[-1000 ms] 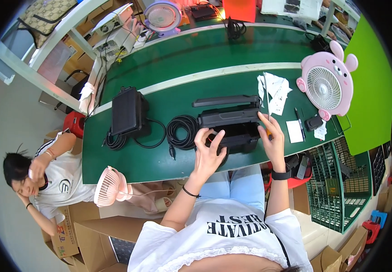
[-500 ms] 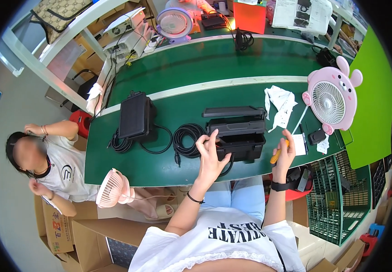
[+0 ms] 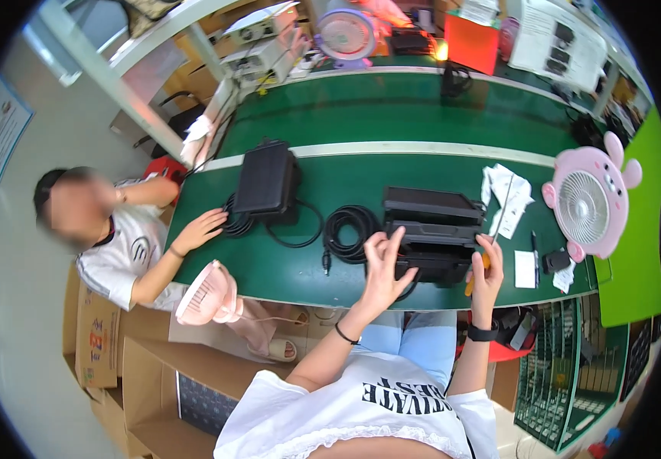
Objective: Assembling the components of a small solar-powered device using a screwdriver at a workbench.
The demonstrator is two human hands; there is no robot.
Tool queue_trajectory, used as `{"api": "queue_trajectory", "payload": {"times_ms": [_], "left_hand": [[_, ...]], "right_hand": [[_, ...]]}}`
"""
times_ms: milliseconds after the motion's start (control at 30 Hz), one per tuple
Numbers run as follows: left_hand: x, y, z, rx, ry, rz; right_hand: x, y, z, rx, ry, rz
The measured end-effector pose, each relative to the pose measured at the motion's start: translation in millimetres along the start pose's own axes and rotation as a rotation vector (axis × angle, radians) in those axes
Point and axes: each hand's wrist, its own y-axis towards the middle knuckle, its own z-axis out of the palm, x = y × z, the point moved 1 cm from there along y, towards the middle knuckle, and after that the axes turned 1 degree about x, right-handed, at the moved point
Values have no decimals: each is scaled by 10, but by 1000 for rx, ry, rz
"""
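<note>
A black plastic case (image 3: 441, 233) stands opened on the bench in front of me, its lid raised on the far side. My left hand (image 3: 385, 269) is at the case's left end, thumb against the near wall and index finger at the upper edge. At the right end, my right hand (image 3: 488, 274) is closed around a screwdriver (image 3: 470, 287) with a yellow handle, its thin shaft pointing away from me. The fingertips of that hand are close to the case's right edge; whether they touch it I cannot tell. The inside of the case is mostly hidden.
Left of the case lie a coiled black cable (image 3: 348, 236) and a second black case (image 3: 265, 180). A co-worker's hand (image 3: 206, 228) rests beside it. Crumpled white paper (image 3: 508, 200), a pink fan (image 3: 584, 208) and a small black block (image 3: 555, 262) are to the right. A pale pink fan (image 3: 210, 294) stands at the near left.
The view has shifted. My right hand has come in to the case's right end with the screwdriver, and less of the case's inside shows. The co-worker's hand has moved down onto the bench.
</note>
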Motion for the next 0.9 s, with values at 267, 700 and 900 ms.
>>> {"api": "queue_trajectory", "payload": {"times_ms": [267,700,900], "left_hand": [[59,24,47,-42,-70,38],[10,27,19,-180,-58,-68],[102,34,167,-253,-350,-256]], "right_hand": [[-305,121,-38,45,-348,-317],[-235,44,30,-26,-160,-82],[-128,107,99,-1,-166,-42]]}}
